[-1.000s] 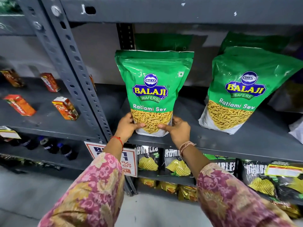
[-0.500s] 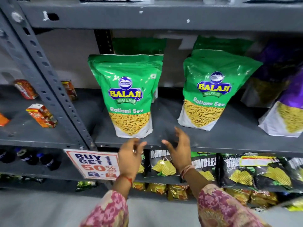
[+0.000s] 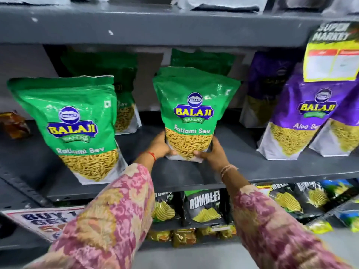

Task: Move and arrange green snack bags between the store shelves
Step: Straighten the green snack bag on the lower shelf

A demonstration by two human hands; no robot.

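On the grey middle shelf [image 3: 242,171]: one green Ratlami Sev bag [image 3: 192,113], upright, mid-shelf, clamped at its base by left hand [image 3: 160,145] and right hand [image 3: 212,152], both arms reaching forward in floral sleeves. Half a second earlier both hands hovered empty below the leftmost green bag [image 3: 77,129], which now stands untouched.

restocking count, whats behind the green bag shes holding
Behind the held bag the top of another green bag shows, dim, by the back wall. Its lower part is covered, so any further bags there cannot be seen.
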